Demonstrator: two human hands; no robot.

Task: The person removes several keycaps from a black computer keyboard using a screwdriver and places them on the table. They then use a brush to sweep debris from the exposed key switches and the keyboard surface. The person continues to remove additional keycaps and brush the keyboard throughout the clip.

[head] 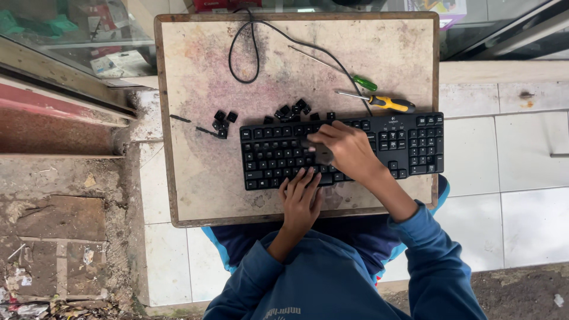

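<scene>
The right hand (pixel 347 148) lies on the middle of a black keyboard (pixel 278 155). Its fingers are bent and pressed together over the keys, and the fingertips point to the left. Under these fingertips there is a dark blurred patch, but I cannot tell if the hand pinches a key or only pushes on the keyboard.

The left hand (pixel 300 198) is just below the right hand, at the near edge of the keyboard. Its fingers are straight and a little spread, and the fingertips rest on the bottom row of keys. It holds nothing.

The keyboard lies flat on a worn, stained board (pixel 195 178), and its right end reaches almost to the board's right edge. Above the right hand and a bit to the left, a group of loose black keys (pixel 293 110) lies just beside the keyboard's top edge. More loose keys (pixel 223 122) are farther to the left of it.

Above and to the right of the right hand lies a screwdriver with a yellow handle (pixel 388 103), near the top edge of the keyboard. A thinner screwdriver with a green handle (pixel 363 82) is just behind it. A black cable (pixel 249 50) runs from the keyboard to the far side of the board and makes a loop there.
</scene>
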